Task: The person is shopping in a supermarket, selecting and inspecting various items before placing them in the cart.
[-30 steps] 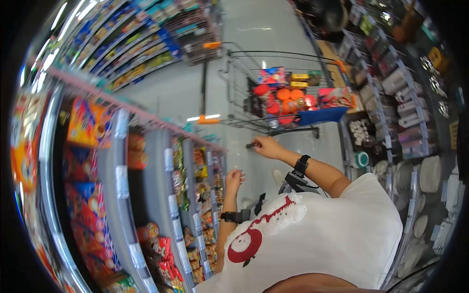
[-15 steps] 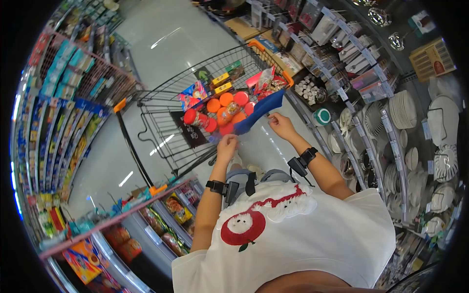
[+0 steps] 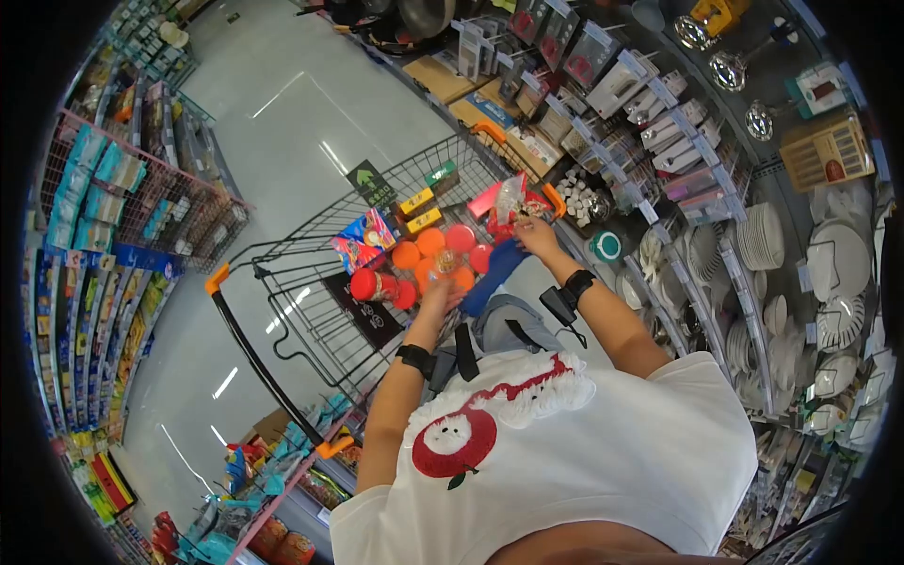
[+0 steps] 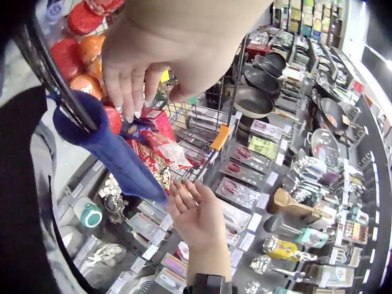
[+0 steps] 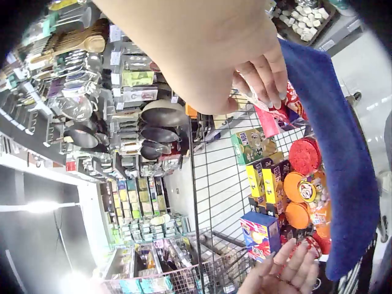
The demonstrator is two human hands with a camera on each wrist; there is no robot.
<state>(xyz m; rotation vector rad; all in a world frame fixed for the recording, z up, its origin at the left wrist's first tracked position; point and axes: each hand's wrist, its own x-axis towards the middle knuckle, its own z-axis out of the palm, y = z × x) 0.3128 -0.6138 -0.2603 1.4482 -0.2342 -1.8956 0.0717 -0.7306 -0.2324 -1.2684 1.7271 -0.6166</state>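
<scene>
In the head view my left hand [image 3: 441, 298] is over the near side of the shopping cart [image 3: 282, 331], by jars with orange and red lids [image 3: 430, 242]. Its fingers are extended over the goods in the left wrist view. My right hand [image 3: 537, 238] is at the cart's near right corner, beside a red snack bag [image 3: 503, 218]. In the left wrist view its palm shows, with fingers loosely spread beside the blue cloth [image 4: 122, 162]. That cloth hangs over the cart's near edge between my hands.
Yellow boxes [image 3: 421, 210], a blue-and-red box [image 3: 363, 240] and a green box [image 3: 441, 175] also lie in the cart. Shelves of plates [image 3: 759, 237] and hanging utensils line the right. Snack shelves [image 3: 85, 320] stand at left. Tiled floor [image 3: 254, 113] stretches ahead.
The view has swung round toward the cart, which now sits right before me. Both hands have moved forward from short of the cart to over its near edge and goods.
</scene>
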